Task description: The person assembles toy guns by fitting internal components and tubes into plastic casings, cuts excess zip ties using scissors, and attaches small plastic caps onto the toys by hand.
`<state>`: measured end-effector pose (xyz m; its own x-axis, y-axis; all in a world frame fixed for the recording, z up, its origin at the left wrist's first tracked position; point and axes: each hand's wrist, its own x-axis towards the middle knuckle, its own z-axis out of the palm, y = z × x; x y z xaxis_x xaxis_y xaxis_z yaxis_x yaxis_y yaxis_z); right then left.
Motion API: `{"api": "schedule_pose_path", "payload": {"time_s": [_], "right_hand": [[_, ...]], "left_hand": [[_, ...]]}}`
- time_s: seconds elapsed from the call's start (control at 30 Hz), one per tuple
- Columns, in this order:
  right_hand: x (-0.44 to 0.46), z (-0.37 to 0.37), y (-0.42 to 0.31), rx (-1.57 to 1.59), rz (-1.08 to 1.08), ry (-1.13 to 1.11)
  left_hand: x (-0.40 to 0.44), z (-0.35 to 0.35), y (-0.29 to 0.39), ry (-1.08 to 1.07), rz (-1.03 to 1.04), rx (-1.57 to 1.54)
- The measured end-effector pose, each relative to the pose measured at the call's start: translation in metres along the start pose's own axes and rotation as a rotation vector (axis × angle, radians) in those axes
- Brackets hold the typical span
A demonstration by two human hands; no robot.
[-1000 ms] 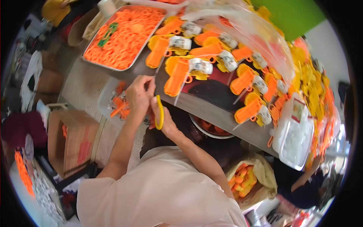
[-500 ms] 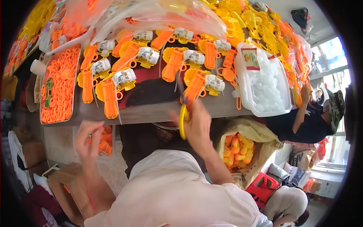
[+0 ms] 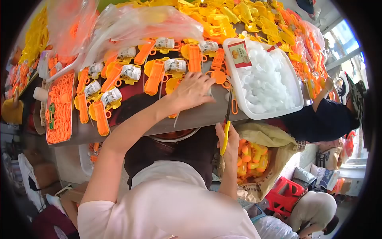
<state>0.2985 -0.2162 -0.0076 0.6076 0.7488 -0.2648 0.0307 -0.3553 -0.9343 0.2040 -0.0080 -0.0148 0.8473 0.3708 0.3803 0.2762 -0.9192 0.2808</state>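
Observation:
My left hand (image 3: pixel 191 92) reaches across to the front row of toy assemblies, its fingers curled over one orange-and-yellow toy assembly (image 3: pixel 172 85) and hiding most of it. Part of a whitish piece shows between the fingers and thumb. A thin pale strip hangs below this hand. At the table's front edge, my right hand (image 3: pixel 230 139) is closed around scissors (image 3: pixel 225 137) with yellow handles, their dark blades pointing up and away from me. Several similar toy assemblies (image 3: pixel 154 77), each with an orange body, yellow shell and printed white cylinder, lie in rows to the left.
A metal tray (image 3: pixel 72 119) of orange clips stands at left. To the right is a white tub (image 3: pixel 260 115) of translucent pieces. Yellow parts (image 3: pixel 223 28) and plastic bags (image 3: pixel 147 26) cover the back. A sack (image 3: pixel 274 175) holds orange-yellow pieces below. Another person (image 3: pixel 326 113) sits at right.
My left hand has moved up and right from the front edge onto a toy assembly. My right hand, with the scissors, has drawn back right and down. The view has shifted.

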Motion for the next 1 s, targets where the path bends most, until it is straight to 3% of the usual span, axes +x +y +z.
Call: {"api": "schedule_pose_path", "payload": {"time_s": [0.03, 0.07, 0.17, 0.2, 0.3, 0.33, 0.5, 0.67, 0.93, 1.0], "right_hand": [[-0.001, -0.009, -0.001, -0.015, 0.051, -0.023], [0.004, -0.016, 0.020, -0.043, -0.069, -0.058], [0.004, -0.032, 0.018, 0.099, 0.061, -0.231], [0.005, -0.037, 0.017, 0.127, 0.086, -0.292], [0.019, -0.043, 0.017, 0.228, 0.093, -0.447], [0.024, -0.043, 0.012, 0.221, 0.077, -0.493], [0.043, -0.034, -0.006, 0.297, 0.178, -0.536], [0.063, -0.034, -0.014, 0.176, 0.268, -0.554], [0.082, -0.022, -0.022, 0.105, 0.301, -0.594], [0.082, -0.021, -0.022, 0.078, 0.296, -0.603]], "left_hand": [[-0.003, 0.003, 0.002, -0.037, 0.009, 0.015], [-0.009, 0.004, -0.002, -0.076, 0.053, 0.076], [-0.024, -0.018, -0.009, -0.191, 0.021, 0.078], [-0.023, -0.021, -0.011, -0.059, 0.044, 0.004], [0.005, -0.023, -0.010, 0.004, -0.281, 0.019], [0.015, -0.014, -0.010, 0.007, -0.287, 0.102], [0.040, 0.022, -0.003, -0.100, -0.320, 0.329], [0.036, 0.031, -0.009, -0.079, -0.510, 0.132], [0.031, 0.030, -0.004, 0.022, -0.484, 0.261], [0.032, 0.032, -0.007, -0.038, -0.498, 0.250]]}}
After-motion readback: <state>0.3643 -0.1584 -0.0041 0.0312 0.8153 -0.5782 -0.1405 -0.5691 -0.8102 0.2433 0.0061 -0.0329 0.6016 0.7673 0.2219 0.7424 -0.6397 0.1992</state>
